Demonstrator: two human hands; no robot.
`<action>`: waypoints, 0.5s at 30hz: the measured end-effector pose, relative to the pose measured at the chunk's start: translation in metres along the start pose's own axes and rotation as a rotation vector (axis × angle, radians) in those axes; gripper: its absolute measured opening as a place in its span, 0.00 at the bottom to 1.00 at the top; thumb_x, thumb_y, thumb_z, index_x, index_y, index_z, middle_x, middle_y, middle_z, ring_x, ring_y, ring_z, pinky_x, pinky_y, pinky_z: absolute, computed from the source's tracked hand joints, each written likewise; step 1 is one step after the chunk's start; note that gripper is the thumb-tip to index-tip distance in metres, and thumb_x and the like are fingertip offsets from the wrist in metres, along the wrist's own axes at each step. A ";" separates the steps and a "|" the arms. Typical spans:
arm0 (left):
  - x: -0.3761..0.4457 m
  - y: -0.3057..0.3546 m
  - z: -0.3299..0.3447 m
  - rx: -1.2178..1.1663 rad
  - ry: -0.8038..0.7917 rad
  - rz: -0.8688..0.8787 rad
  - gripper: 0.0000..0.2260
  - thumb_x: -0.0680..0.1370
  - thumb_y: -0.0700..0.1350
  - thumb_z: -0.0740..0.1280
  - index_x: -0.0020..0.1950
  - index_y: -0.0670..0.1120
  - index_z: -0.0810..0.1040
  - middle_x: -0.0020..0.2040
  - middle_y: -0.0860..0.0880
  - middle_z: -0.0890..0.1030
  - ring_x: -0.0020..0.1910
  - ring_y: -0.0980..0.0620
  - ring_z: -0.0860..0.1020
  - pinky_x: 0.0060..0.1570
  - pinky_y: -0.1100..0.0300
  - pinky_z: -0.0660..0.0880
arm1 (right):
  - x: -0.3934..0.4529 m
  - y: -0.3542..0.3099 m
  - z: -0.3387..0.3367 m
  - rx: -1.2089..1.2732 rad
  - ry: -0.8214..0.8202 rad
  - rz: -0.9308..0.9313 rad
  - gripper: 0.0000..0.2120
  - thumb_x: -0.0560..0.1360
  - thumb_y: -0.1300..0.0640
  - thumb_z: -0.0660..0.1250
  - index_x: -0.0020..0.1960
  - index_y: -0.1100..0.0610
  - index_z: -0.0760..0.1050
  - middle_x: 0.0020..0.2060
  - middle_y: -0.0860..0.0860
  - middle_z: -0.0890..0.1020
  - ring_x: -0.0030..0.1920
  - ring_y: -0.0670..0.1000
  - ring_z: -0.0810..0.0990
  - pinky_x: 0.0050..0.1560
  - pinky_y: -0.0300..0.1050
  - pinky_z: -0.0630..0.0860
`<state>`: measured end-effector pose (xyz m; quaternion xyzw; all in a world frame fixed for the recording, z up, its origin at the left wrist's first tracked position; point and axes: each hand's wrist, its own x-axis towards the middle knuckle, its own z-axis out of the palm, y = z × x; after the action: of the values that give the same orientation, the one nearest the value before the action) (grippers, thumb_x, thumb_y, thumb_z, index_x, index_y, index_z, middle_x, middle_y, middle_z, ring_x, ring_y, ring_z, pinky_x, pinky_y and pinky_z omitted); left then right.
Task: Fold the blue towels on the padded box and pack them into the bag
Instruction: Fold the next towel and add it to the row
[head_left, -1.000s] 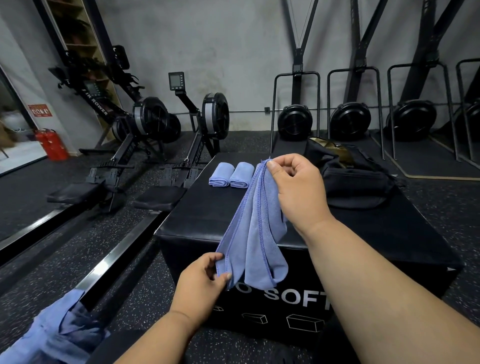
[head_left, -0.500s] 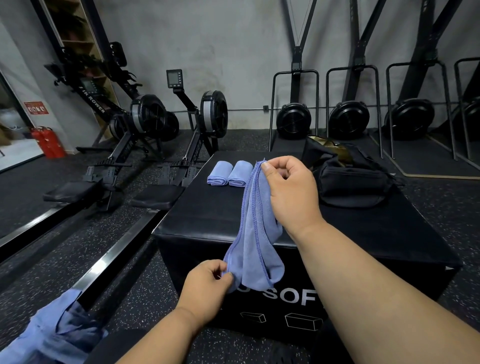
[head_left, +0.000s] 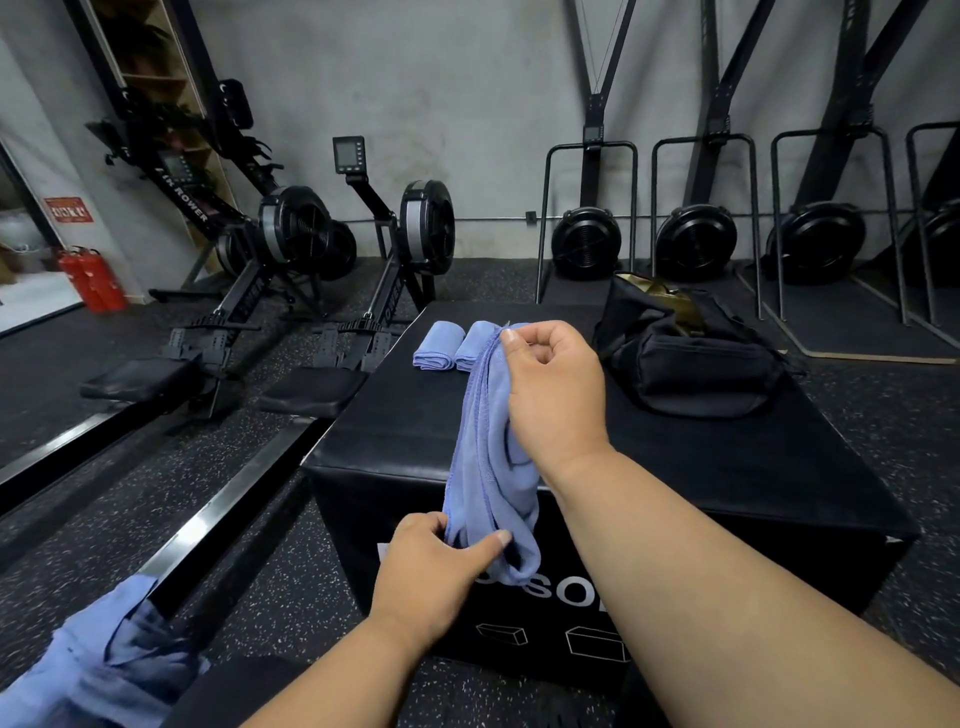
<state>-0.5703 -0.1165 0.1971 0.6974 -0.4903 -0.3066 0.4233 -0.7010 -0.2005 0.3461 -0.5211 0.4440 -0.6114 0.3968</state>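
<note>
Over the near edge of the padded box (head_left: 701, 467): blue towel (head_left: 491, 467) bunched into a long strip, long axis near vertical, top end leaning slightly right and away, bottom end hanging before the box's front face. Pinched at the top corner by right hand (head_left: 553, 387), fingers curled; gripped near the lower end by left hand (head_left: 431, 564), thumb across the cloth. Farther back on the box top, two rolled blue towels (head_left: 457, 345) side by side, touching, ends toward the camera. Right of them, black bag (head_left: 691, 358), open at its top. Beyond, speckled dark rubber floor (head_left: 156, 519), rowing machines (head_left: 291, 270) at left, grey concrete wall (head_left: 467, 104). Bottom left, loose blue cloth (head_left: 98, 665).
</note>
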 end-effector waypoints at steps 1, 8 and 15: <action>0.001 -0.001 0.001 0.042 0.030 -0.015 0.25 0.64 0.65 0.79 0.35 0.43 0.79 0.33 0.46 0.80 0.27 0.56 0.72 0.30 0.57 0.70 | 0.000 -0.001 0.000 0.004 0.003 -0.002 0.05 0.82 0.53 0.70 0.48 0.53 0.81 0.29 0.40 0.76 0.29 0.38 0.74 0.34 0.30 0.71; 0.006 -0.005 -0.003 0.196 0.191 -0.088 0.16 0.61 0.57 0.72 0.35 0.46 0.76 0.34 0.49 0.80 0.28 0.52 0.75 0.28 0.58 0.72 | 0.000 -0.001 -0.004 0.026 0.021 0.006 0.05 0.81 0.54 0.70 0.49 0.54 0.81 0.28 0.39 0.76 0.30 0.38 0.75 0.37 0.31 0.73; 0.009 -0.014 -0.018 0.219 0.127 0.004 0.04 0.71 0.43 0.70 0.36 0.49 0.81 0.36 0.51 0.81 0.32 0.55 0.77 0.35 0.57 0.76 | 0.006 0.003 -0.016 0.022 0.033 -0.049 0.05 0.81 0.54 0.71 0.47 0.53 0.81 0.32 0.45 0.80 0.34 0.41 0.77 0.41 0.36 0.77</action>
<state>-0.5466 -0.1178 0.1927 0.7565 -0.4944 -0.2059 0.3754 -0.7180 -0.2045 0.3437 -0.5174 0.4308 -0.6343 0.3798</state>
